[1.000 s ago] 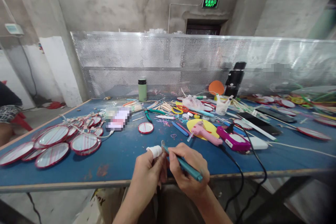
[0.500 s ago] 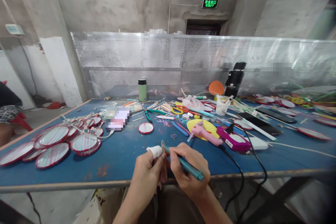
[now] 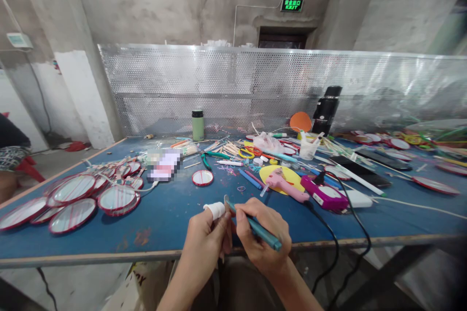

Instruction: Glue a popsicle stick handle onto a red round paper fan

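My right hand (image 3: 260, 235) is closed round a teal craft knife (image 3: 255, 227), its small blade pointing up and left at the near edge of the blue table (image 3: 164, 218). My left hand (image 3: 206, 240) sits right beside it with fingers curled in a pinch; one fingertip is wrapped in white tape (image 3: 215, 210). What the left fingers pinch is hidden between the two hands. Both hands hover over the table's front edge.
A heap of red-rimmed round discs (image 3: 73, 194) lies at the left; one small disc (image 3: 203, 178) sits mid-table. A pink glue gun (image 3: 284, 185) on a yellow disc, a magenta box (image 3: 324, 194) with black cables, a green bottle (image 3: 198, 125), a black flask (image 3: 326, 109) and scattered sticks crowd the back. A perforated metal screen stands behind.
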### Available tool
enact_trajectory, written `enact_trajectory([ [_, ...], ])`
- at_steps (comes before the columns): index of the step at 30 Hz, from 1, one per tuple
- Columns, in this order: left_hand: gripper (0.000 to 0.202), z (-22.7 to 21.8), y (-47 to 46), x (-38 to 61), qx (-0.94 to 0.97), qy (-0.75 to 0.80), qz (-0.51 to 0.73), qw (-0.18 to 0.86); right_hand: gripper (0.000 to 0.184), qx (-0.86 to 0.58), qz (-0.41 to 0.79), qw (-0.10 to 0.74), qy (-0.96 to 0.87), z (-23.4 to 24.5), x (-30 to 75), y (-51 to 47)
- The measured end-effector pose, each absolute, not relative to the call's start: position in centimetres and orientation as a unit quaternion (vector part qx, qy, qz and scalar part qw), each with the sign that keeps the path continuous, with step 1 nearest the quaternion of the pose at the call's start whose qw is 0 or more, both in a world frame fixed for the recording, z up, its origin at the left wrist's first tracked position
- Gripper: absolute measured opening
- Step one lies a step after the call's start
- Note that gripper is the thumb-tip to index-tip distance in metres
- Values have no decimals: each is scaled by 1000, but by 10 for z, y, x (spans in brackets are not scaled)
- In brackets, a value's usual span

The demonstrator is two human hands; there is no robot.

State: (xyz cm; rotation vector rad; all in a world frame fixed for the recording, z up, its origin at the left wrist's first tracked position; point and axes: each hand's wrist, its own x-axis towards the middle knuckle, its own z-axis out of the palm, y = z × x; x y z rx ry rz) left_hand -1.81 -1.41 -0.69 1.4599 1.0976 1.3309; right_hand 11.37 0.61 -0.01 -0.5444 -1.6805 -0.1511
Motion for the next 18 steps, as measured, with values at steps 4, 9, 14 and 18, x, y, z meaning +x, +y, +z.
enact_trajectory([
  [4, 47, -6, -14, -18, 581, 434, 536, 432, 12, -243, -77, 635, -729, 1, 114, 5],
  [9, 45, -6, -14, -17, 582, 434, 537, 429, 11, -237, -78, 631, -735, 2, 114, 6],
  [14, 47, -5, -16, -18, 582, 438, 534, 428, 10, -241, -72, 624, -739, 0, 115, 6],
  [18, 48, -5, -15, -18, 578, 436, 539, 431, 11, -254, -93, 635, -723, -2, 116, 6],
])
